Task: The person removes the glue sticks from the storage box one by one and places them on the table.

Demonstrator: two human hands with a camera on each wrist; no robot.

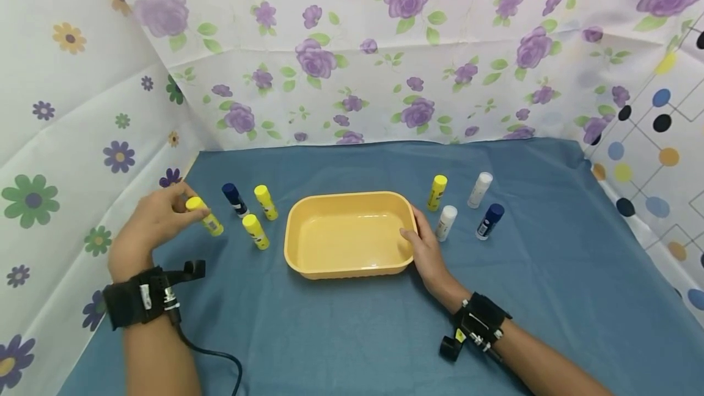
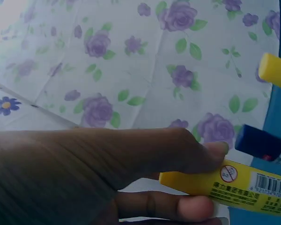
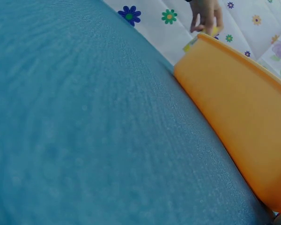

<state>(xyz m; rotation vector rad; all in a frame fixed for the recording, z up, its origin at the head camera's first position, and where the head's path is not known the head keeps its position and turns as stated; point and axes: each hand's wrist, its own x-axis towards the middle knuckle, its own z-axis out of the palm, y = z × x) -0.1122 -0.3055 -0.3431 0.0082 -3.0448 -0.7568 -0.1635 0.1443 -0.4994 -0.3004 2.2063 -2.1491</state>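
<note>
At the left of the head view, my left hand (image 1: 159, 219) pinches a yellow glue stick (image 1: 205, 217) near its cap, between thumb and fingers. The left wrist view shows the printed label and barcode of this glue stick (image 2: 243, 187). My right hand (image 1: 430, 252) grips the right end of a yellow plastic tray (image 1: 352, 272), its thumb over the rim. Nothing lies inside the tray. Right of the held stick stand a dark blue glue stick (image 1: 235, 200) and two yellow glue sticks, one farther back (image 1: 266, 202) and one nearer (image 1: 255, 231).
Right of the tray stand a yellow glue stick (image 1: 437, 193), two white glue sticks, one behind (image 1: 480, 190) and one in front (image 1: 446, 223), and a dark blue glue stick (image 1: 489, 221). A blue cloth (image 1: 341, 335) covers the table. Flowered sheets (image 1: 352, 47) hang behind and at the left.
</note>
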